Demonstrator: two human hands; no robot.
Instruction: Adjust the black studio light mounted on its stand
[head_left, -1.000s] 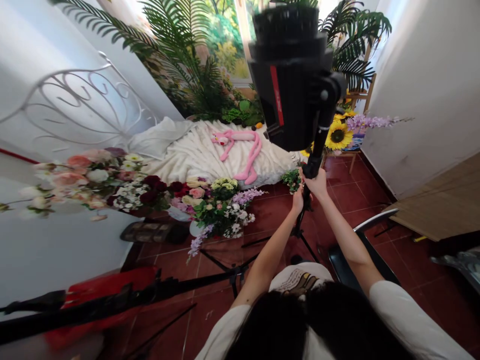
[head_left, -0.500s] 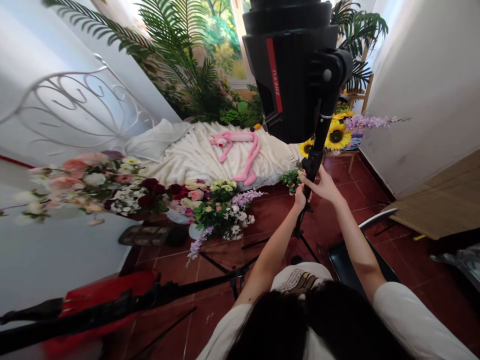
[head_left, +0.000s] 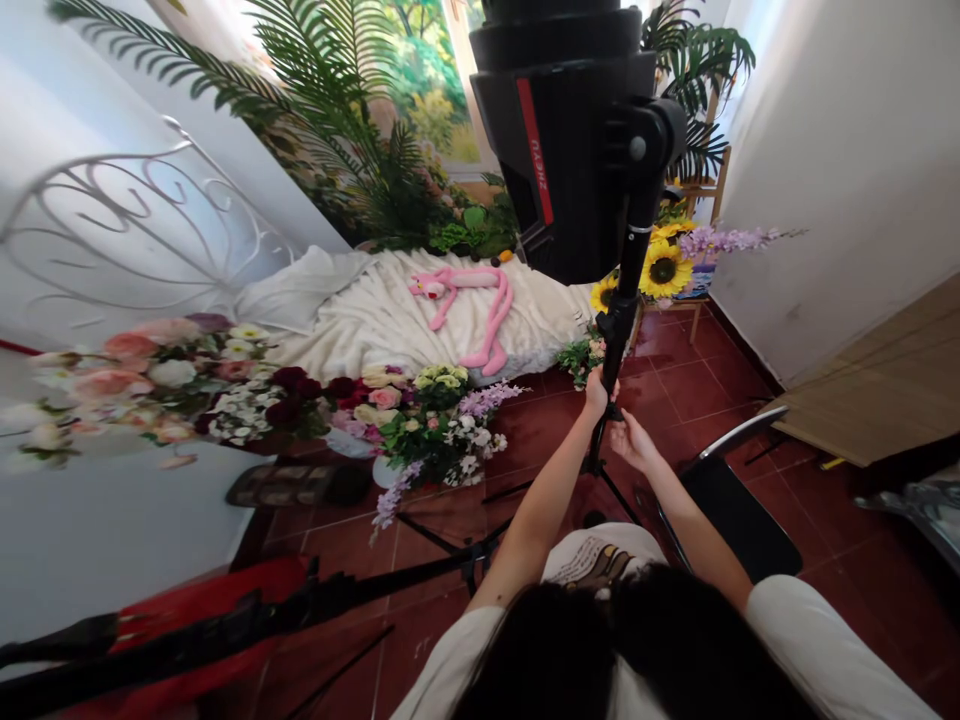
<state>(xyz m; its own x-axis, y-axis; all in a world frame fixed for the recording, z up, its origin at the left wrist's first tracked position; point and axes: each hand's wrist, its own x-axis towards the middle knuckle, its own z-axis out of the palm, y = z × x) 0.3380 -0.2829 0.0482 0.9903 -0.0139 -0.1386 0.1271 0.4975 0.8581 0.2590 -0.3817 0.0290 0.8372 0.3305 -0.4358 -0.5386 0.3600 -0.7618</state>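
A tall black light stand (head_left: 616,350) carries a black studio light (head_left: 574,170) with a red stripe at its top. My left hand (head_left: 598,393) is wrapped round the stand's pole below the upper collar. Just beneath, my right hand (head_left: 634,442) has its fingers curled at a small black knob (head_left: 614,412) on the lower collar; the fingertips are partly hidden. The stand's legs spread over the red tile floor, close in front of my body.
A bed with a cream blanket (head_left: 367,310) holds a pink plush panther (head_left: 491,320). Artificial flowers (head_left: 442,425) line its front. Sunflowers (head_left: 666,270) stand behind the pole. A folding chair (head_left: 742,515) is at right, and another black stand (head_left: 330,595) crosses lower left.
My right hand has moved down the pole from beside my left hand to the lower knob. My left hand stays on the pole. The view has shifted slightly.
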